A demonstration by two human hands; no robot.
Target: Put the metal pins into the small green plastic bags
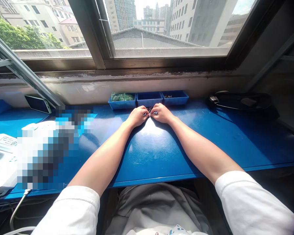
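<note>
My left hand [137, 116] and my right hand [162, 113] meet near the back of the blue table [152, 153]. Thumbs and fingers are pinched together on both, with the fingertips almost touching. Small dark and silvery bits show at the fingers, too small to name. Just behind and between the hands lies a little heap of dark small parts [150, 109], partly hidden by them. Beyond stand three blue bins: the left bin [122, 104] holds green pieces that look like circuit boards, the middle bin [149, 97] is half behind my hands, and the right bin [176, 100] holds small metallic pieces.
A black bag [242, 100] lies at the back right. On the left are a phone-like device [38, 104] leaning near a metal strut [26, 68], white equipment [2, 163] with a cable, and a blurred-out patch. A window [161, 39] rises behind the table.
</note>
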